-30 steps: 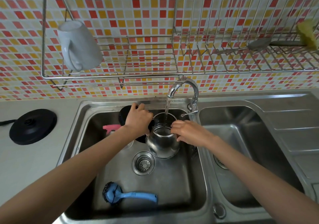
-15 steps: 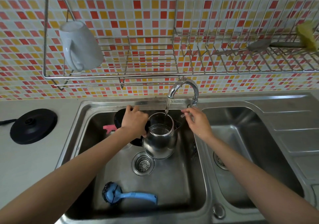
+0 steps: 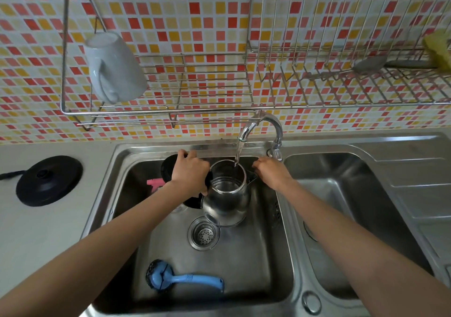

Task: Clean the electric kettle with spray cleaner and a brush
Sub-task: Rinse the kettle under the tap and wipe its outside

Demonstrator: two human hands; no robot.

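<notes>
Kettle (image 3: 227, 194): under running tap (image 3: 262, 122), filling. Left hand (image 3: 190, 172), 9 o'clock: fingers curled round handle (image 3: 207, 181). Right hand (image 3: 271, 174), 3 o'clock: returned from tap, grip indiscernible. Rinse likely proceeding.

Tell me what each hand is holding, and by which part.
The left hand grips the electric kettle by its black handle. The right hand is at the spout side of the rim; whether it grips cannot be told.

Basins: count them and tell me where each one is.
2. The left basin holds the kettle and brush. The right basin sits beside it, right of the tap. None seems hidden.
</notes>
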